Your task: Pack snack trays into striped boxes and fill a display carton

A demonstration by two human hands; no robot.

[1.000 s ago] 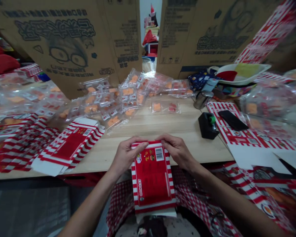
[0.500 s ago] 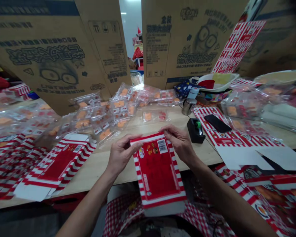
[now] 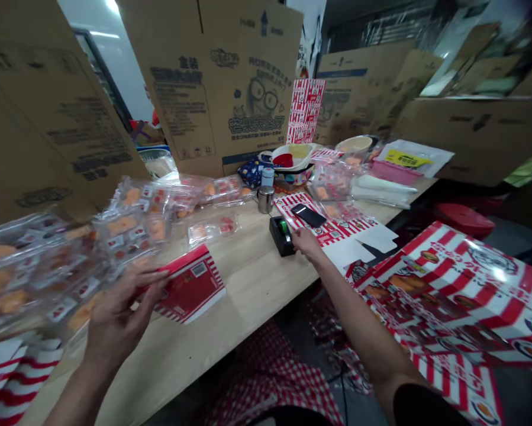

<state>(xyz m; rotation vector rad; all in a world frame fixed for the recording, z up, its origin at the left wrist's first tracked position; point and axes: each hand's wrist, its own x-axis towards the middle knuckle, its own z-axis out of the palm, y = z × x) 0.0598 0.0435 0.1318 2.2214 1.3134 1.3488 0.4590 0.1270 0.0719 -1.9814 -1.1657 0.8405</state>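
My left hand (image 3: 126,307) grips a red carton (image 3: 190,287) with white-striped sides by its upper left edge. The carton stands tilted over the wooden table, its barcode panel towards me. My right hand (image 3: 308,244) is at the near right side of a black tape dispenser (image 3: 281,239) with a green core. Its fingers are closed together at the dispenser; whatever they pinch is too small to make out. Beyond the carton lies a clear sealed pack (image 3: 212,229) with orange and red pieces.
Many clear packs (image 3: 123,228) heap up on the left. Folded striped cartons (image 3: 12,378) lie near left. Behind the dispenser are a metal cup (image 3: 265,200) and a phone (image 3: 309,215) on flat striped card. Large printed cartons (image 3: 461,290) stack at right; cardboard boxes (image 3: 230,89) wall the back.
My view has swung right. My right hand has let go of the carton and reached to the tape dispenser. My left hand has carried the carton left, over the table, and turned it.
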